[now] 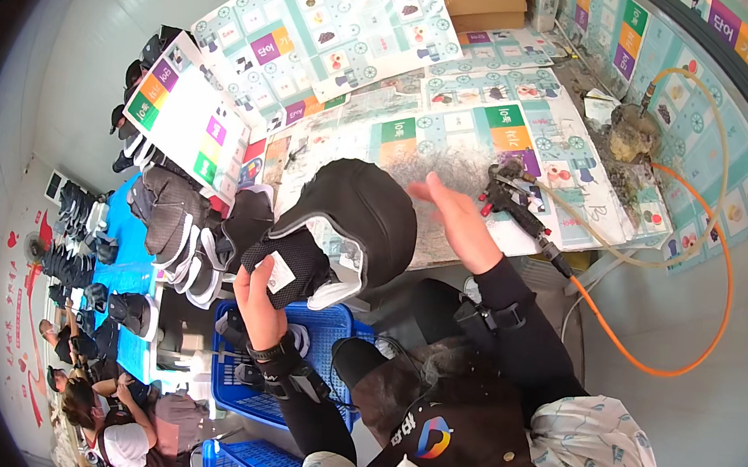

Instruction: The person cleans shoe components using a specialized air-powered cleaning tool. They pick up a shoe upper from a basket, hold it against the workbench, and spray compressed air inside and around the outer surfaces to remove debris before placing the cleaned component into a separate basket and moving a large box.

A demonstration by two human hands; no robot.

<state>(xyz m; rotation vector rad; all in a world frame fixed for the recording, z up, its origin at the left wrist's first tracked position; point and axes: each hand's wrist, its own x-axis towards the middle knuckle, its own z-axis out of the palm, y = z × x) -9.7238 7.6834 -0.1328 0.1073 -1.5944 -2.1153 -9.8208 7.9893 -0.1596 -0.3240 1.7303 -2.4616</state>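
A black cap (360,209) with a pale inner edge is held up in front of me, over the near edge of the paper-covered bench. At its lower left is a dotted black part with a white label (281,273). My left hand (261,305) is closed on the cap there, its fingers at the label. My right hand (465,227) is open, fingers stretched out, beside the right side of the crown; I cannot tell whether it touches. Right of that hand, a black spray gun (518,199) lies on the bench.
An orange hose (715,300) loops from the gun over the right side. Stacked caps (174,220) stand at the left on a blue-covered table (125,233). Blue baskets (232,383) sit below. Printed cardboard sheets (379,27) line the bench's back. Other people sit at far left.
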